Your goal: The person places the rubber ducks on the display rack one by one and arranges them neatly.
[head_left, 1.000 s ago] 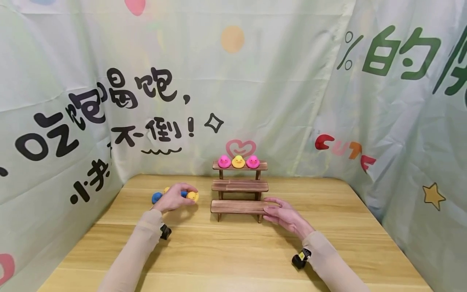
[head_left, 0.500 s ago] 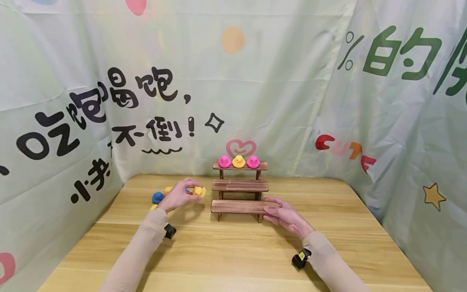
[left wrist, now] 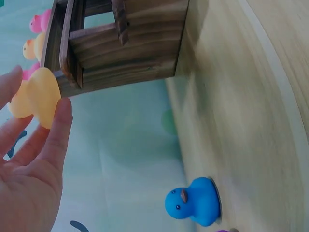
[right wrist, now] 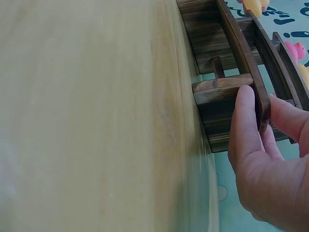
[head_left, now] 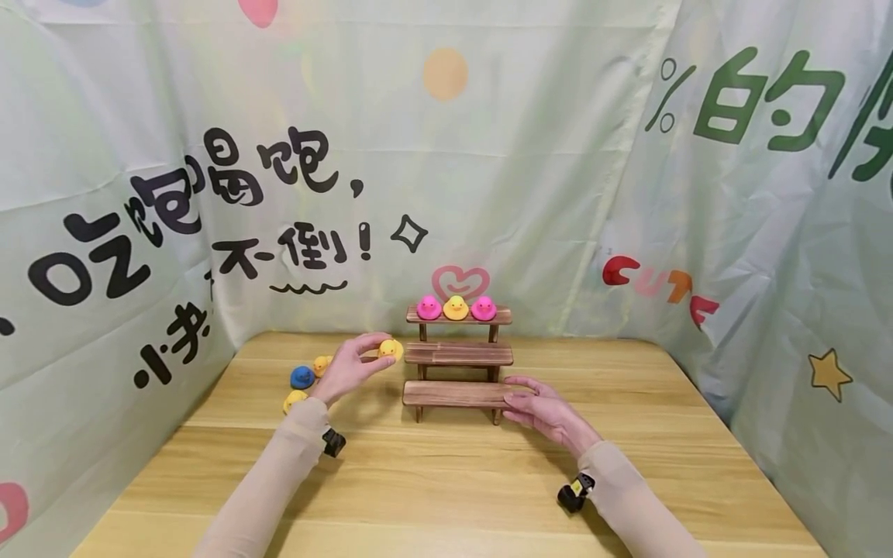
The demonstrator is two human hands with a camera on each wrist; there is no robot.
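Note:
Between thumb and fingers, my left hand [head_left: 351, 366] pinches a yellow rubber duck [head_left: 391, 351], held in the air by the left end of the middle shelf. The left wrist view shows the same duck [left wrist: 41, 96] at the fingertips. A three-tier wooden stand [head_left: 456, 395] bears a pink duck [head_left: 429, 308], a yellow duck [head_left: 456, 308] and another pink duck [head_left: 484, 308] on its top tier. My right hand [head_left: 551, 417] grips the right end of the bottom tier, thumb on top and fingers underneath, as the right wrist view [right wrist: 270, 164] shows.
Left of the stand on the wooden table [head_left: 446, 496] lie a blue duck [head_left: 302, 377] and yellow ducks [head_left: 294, 400], partly behind the left arm. A blue duck [left wrist: 195, 200] shows in the left wrist view. Printed cloth [head_left: 530, 194] hangs behind the table.
My left hand has lifted the yellow duck from the group on the left and carried it right and up to the middle tier. The right hand stays on the stand.

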